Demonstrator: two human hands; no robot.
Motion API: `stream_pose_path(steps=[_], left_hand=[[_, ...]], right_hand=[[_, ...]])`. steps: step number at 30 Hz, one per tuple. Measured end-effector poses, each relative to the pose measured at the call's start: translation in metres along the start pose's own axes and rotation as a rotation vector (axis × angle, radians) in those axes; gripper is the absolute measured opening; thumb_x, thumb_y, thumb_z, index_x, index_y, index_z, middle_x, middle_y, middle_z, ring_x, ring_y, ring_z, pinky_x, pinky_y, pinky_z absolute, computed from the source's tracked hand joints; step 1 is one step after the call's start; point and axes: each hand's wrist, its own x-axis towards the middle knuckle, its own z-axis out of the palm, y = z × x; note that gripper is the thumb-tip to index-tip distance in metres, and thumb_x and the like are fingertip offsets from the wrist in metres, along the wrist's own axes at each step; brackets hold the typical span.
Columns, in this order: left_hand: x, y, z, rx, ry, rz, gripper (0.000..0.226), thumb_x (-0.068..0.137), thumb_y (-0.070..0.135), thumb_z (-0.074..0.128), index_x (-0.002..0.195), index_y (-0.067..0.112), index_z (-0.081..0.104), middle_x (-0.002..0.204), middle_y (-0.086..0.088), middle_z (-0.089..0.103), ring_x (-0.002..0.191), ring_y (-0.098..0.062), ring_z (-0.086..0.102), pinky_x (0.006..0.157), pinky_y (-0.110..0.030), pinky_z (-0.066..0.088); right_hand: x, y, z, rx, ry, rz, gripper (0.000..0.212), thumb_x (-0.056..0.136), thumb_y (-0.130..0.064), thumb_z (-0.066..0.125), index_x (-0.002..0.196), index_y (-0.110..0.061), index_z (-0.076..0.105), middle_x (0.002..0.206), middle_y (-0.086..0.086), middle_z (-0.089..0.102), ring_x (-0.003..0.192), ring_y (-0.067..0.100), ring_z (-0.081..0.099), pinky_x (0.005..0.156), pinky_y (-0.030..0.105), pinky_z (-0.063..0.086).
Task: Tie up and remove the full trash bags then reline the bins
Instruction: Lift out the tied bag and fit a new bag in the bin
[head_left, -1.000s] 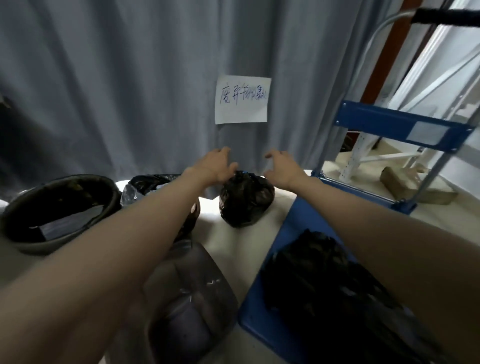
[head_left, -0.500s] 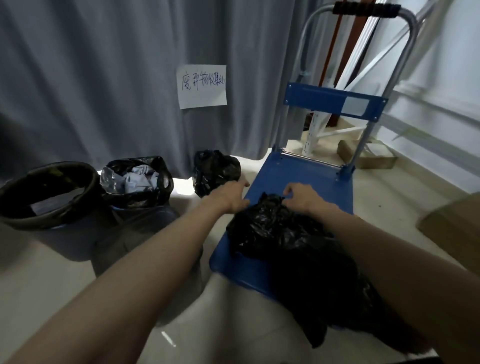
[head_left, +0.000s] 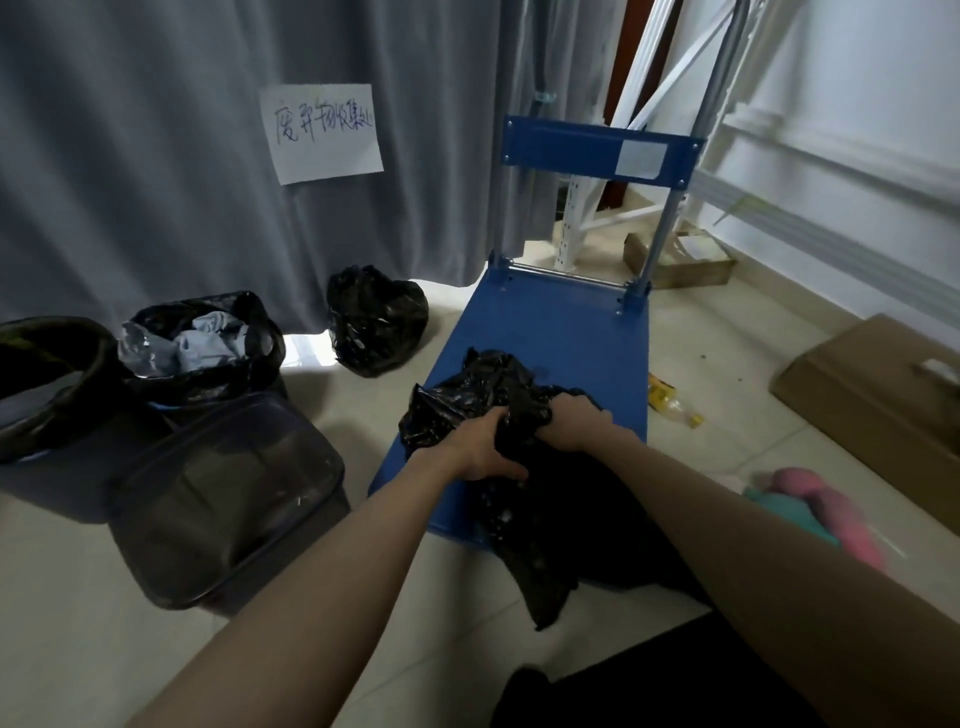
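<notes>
— What's over at nine o'clock?

— The bins: a round bin (head_left: 47, 374), a full bin (head_left: 202, 343) with its bag untied, and an unlined bin (head_left: 223, 493) nearest me. A tied bag (head_left: 376, 319) sits by the curtain (head_left: 156, 156), out of my way.

— And your hands?

— At twelve o'clock, my left hand (head_left: 485, 447) and right hand (head_left: 569, 421) both clutch the black bag (head_left: 483, 395) lying on the blue cart (head_left: 561, 332). I bunch its plastic close together, probably to pick it up or sort out a liner.
</notes>
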Motion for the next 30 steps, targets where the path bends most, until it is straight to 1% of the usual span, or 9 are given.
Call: stream_pose_path(steps=[3, 6, 9, 12, 16, 19, 22, 26, 30], left_hand=[[0.000, 0.013, 0.008, -0.158, 0.016, 0.022, 0.103, 0.053, 0.048, 0.090, 0.142, 0.029, 0.041, 0.131, 0.005, 0.058, 0.121, -0.018, 0.054, 0.104, -0.041, 0.046], [-0.002, 0.023, 0.004, -0.182, 0.141, 0.065, 0.064, 0.072, 0.029, 0.084, 0.129, 0.017, 0.057, 0.121, -0.005, 0.065, 0.115, -0.024, 0.059, 0.100, -0.042, 0.047], [-0.014, 0.031, -0.020, -0.171, 0.228, 0.071, 0.033, 0.088, 0.020, 0.070, 0.118, 0.007, 0.064, 0.110, -0.010, 0.068, 0.106, -0.025, 0.062, 0.091, -0.033, 0.049], [-0.036, 0.031, -0.059, -0.218, 0.305, 0.080, 0.022, 0.092, 0.017, 0.066, 0.110, 0.004, 0.067, 0.102, -0.015, 0.069, 0.097, -0.028, 0.064, 0.084, -0.032, 0.049], [-0.074, 0.026, -0.110, -0.364, 0.342, 0.127, 0.018, 0.094, 0.014, 0.063, 0.110, 0.005, 0.069, 0.103, -0.011, 0.073, 0.097, -0.023, 0.069, 0.091, -0.032, 0.054], [-0.106, 0.025, -0.138, -0.449, 0.340, 0.166, 0.011, 0.096, 0.011, 0.060, 0.103, 0.013, 0.069, 0.094, 0.000, 0.074, 0.086, -0.011, 0.070, 0.081, -0.021, 0.055], [-0.136, 0.018, -0.160, -0.490, 0.381, 0.156, 0.008, 0.095, 0.014, 0.062, 0.099, 0.015, 0.069, 0.090, 0.000, 0.076, 0.085, -0.013, 0.073, 0.078, -0.024, 0.056], [-0.173, -0.003, -0.181, -0.517, 0.445, 0.145, 0.018, 0.092, 0.020, 0.067, 0.109, 0.014, 0.065, 0.096, -0.002, 0.075, 0.086, -0.015, 0.073, 0.073, -0.021, 0.057], [-0.206, -0.040, -0.188, -0.535, 0.551, 0.163, 0.052, 0.080, 0.026, 0.080, 0.126, 0.018, 0.058, 0.111, 0.002, 0.072, 0.099, -0.012, 0.070, 0.087, -0.025, 0.056]], right_hand=[[-0.007, -0.019, -0.023, 0.167, 0.011, -0.090, 0.022, 0.094, -0.022, 0.056, 0.083, -0.004, 0.055, 0.084, 0.012, 0.054, 0.087, 0.028, 0.057, 0.073, 0.034, 0.042], [-0.017, -0.031, -0.044, 0.391, 0.062, -0.160, 0.019, 0.088, -0.020, 0.064, 0.078, -0.005, 0.058, 0.079, 0.011, 0.056, 0.075, 0.023, 0.055, 0.067, 0.031, 0.043], [-0.033, -0.037, -0.064, 0.579, 0.117, -0.223, 0.023, 0.082, -0.031, 0.071, 0.069, -0.016, 0.059, 0.076, -0.001, 0.060, 0.075, 0.015, 0.059, 0.072, 0.028, 0.046], [-0.052, -0.041, -0.082, 0.629, 0.141, -0.268, 0.020, 0.078, -0.045, 0.071, 0.088, -0.028, 0.067, 0.094, -0.004, 0.068, 0.090, 0.013, 0.064, 0.083, 0.028, 0.050], [-0.069, -0.048, -0.088, 0.489, -0.041, -0.331, 0.056, 0.068, -0.058, 0.078, 0.119, -0.042, 0.058, 0.115, -0.013, 0.063, 0.106, 0.007, 0.060, 0.096, 0.031, 0.047], [-0.074, -0.065, -0.082, 0.438, -0.024, -0.407, 0.075, 0.068, -0.044, 0.085, 0.134, -0.036, 0.050, 0.121, -0.014, 0.060, 0.112, 0.008, 0.058, 0.100, 0.029, 0.044], [-0.077, -0.093, -0.078, 0.363, 0.115, -0.453, 0.063, 0.073, -0.027, 0.084, 0.131, -0.027, 0.056, 0.117, -0.007, 0.064, 0.111, 0.013, 0.059, 0.094, 0.026, 0.043], [-0.079, -0.136, -0.071, 0.282, 0.175, -0.441, 0.017, 0.081, -0.028, 0.075, 0.096, -0.022, 0.068, 0.096, 0.001, 0.070, 0.099, 0.022, 0.065, 0.092, 0.038, 0.051], [-0.081, -0.181, -0.063, 0.349, 0.290, -0.503, 0.015, 0.087, -0.020, 0.067, 0.101, -0.016, 0.069, 0.093, 0.002, 0.068, 0.095, 0.023, 0.065, 0.086, 0.035, 0.051]])
